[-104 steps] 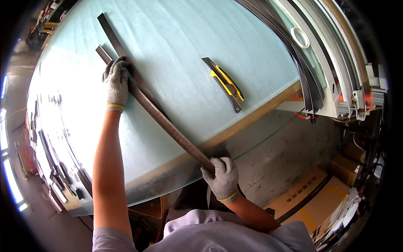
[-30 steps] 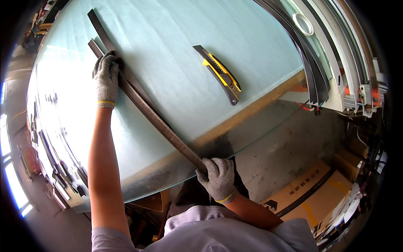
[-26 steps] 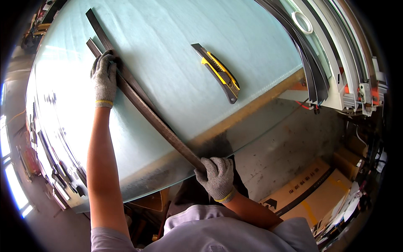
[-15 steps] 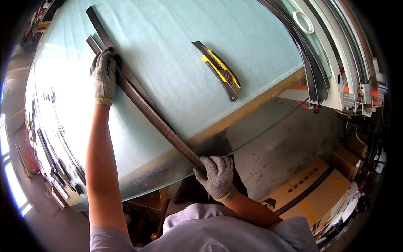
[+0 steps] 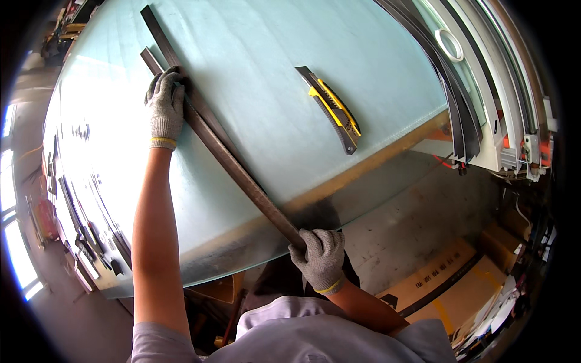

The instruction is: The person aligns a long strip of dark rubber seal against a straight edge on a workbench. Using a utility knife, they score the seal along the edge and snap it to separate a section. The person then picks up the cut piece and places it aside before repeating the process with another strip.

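A long dark brown strip lies slantwise across the pale, glass-topped table, its near end reaching past the edge. My left hand, in a grey knit glove, is closed around the strip near its far end. The matching gloved right hand is wrapped around the near end, just off the table edge by my body. Beside and partly under this strip lies a second dark strip, sticking out farther beyond my left hand. A yellow and black utility knife rests to the right, touched by neither hand.
Several dark flexible strips hang over the table's right side, by a white roll of tape and white frame profiles. Thin dark pieces lie at the left edge. A flat cardboard box is below right.
The view has shifted, so the table, knife and both hands appear slightly farther right. Both hands keep their hold on the strip, with little movement along it.
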The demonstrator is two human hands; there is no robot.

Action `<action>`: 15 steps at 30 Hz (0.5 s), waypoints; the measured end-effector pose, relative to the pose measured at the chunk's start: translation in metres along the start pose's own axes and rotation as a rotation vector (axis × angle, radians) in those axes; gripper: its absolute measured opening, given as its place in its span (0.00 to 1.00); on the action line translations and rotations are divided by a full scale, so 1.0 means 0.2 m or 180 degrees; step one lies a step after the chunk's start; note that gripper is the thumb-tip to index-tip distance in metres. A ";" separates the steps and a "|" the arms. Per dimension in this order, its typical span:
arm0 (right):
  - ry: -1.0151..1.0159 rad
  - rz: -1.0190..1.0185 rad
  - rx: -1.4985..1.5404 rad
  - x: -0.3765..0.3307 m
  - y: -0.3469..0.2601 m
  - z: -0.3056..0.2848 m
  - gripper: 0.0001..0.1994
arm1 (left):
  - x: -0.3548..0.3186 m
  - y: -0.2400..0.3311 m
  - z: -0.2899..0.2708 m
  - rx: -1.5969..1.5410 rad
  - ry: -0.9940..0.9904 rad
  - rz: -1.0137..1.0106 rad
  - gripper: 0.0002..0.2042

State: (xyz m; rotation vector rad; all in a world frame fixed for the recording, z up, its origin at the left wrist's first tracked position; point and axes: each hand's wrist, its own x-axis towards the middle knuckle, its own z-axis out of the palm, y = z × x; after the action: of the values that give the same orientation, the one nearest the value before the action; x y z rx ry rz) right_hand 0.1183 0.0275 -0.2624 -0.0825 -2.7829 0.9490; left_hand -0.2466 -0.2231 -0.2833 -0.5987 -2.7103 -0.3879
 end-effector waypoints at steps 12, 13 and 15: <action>0.0016 -0.0007 0.0008 -0.01 0.01 0.01 0.22 | 0.00 0.03 -0.02 0.0193 -0.0116 -0.0136 0.14; 0.0016 -0.0006 0.0026 -0.01 0.01 0.01 0.22 | 0.00 0.03 -0.02 0.0195 -0.0110 -0.0134 0.14; 0.0016 -0.0017 0.0016 -0.01 0.01 0.00 0.22 | 0.00 0.03 -0.02 0.0172 -0.0119 -0.0140 0.14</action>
State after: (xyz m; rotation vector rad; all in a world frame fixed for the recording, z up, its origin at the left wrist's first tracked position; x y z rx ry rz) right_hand 0.1203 0.0282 -0.2645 -0.0765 -2.7747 0.9533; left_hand -0.2427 -0.2204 -0.2780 -0.5376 -2.7641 -0.3164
